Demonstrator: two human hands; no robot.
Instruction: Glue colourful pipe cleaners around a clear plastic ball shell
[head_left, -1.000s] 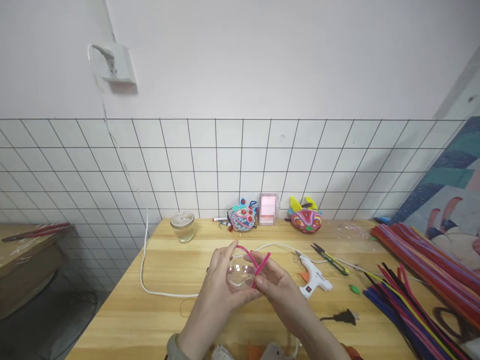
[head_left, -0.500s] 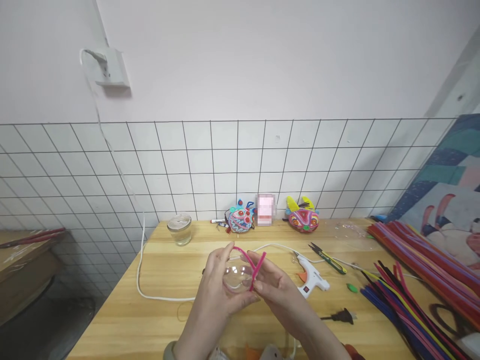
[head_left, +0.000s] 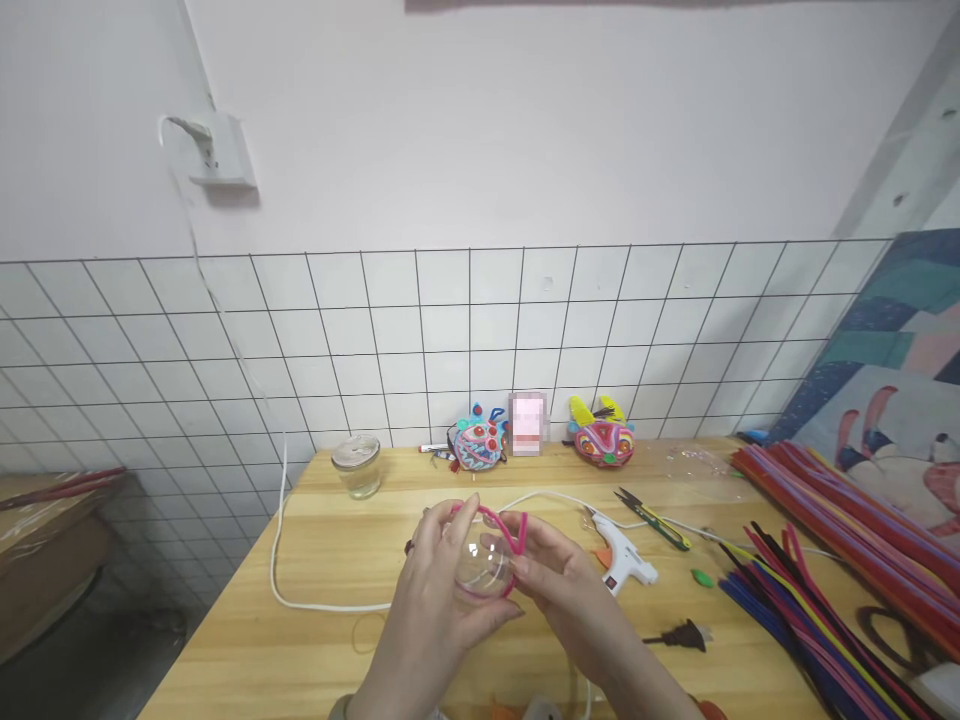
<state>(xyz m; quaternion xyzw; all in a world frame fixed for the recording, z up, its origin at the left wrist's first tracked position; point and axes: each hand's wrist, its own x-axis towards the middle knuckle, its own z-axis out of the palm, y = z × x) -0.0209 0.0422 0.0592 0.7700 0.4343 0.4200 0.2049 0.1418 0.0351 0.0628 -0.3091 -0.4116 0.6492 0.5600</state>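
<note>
My left hand (head_left: pixel 442 575) wraps round a clear, shiny dome or ball (head_left: pixel 480 565), its fingers at the far side and its thumb underneath. A pink pipe cleaner (head_left: pixel 504 527) loops round the clear piece, with a short end sticking up at the right. Thumb and fingers of my right hand (head_left: pixel 553 570) pinch the pipe cleaner where its ends meet, against the right side of the ball. Whether the clear piece is a full ball or a half is hard to tell. Both hands are above the wooden table (head_left: pixel 315 660).
Right of my hands lie a white glue gun (head_left: pixel 624 557), thread snips (head_left: pixel 652 518), a black plug (head_left: pixel 684 635) and several pipe cleaners (head_left: pixel 802 610). A glass jar (head_left: pixel 358 470) stands back left. Two decorated animal-face crafts (head_left: pixel 480 440) sit by the tiled wall (head_left: pixel 337 330).
The pink loop now sits closer round the clear piece, and its free end is more upright and shorter. My hands stay close together; the view has shifted slightly.
</note>
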